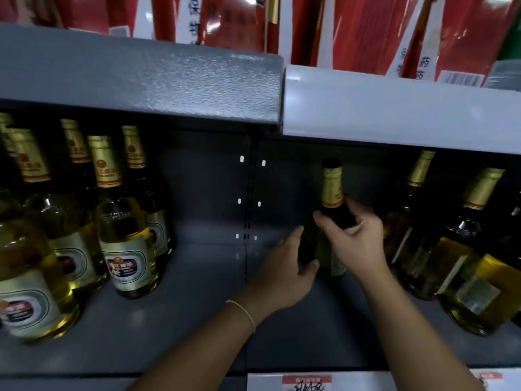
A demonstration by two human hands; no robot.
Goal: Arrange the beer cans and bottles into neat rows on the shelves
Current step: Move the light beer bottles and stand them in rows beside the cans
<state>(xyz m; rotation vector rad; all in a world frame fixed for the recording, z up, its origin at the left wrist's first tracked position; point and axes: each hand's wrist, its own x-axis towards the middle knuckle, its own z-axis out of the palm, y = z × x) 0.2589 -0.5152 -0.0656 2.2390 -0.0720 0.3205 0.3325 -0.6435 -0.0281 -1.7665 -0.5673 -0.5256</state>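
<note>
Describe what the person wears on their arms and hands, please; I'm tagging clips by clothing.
Both forearms are bare, with no sleeves in view and no gloves. The left hand has a thin, pale string-like bracelet around its wrist. The right hand shows no ring, watch or band.

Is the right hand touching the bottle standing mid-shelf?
Touching. The head view shows the right hand with fingers curled round the shoulder of the bottle, just below its gold neck foil, no gap visible.
</note>
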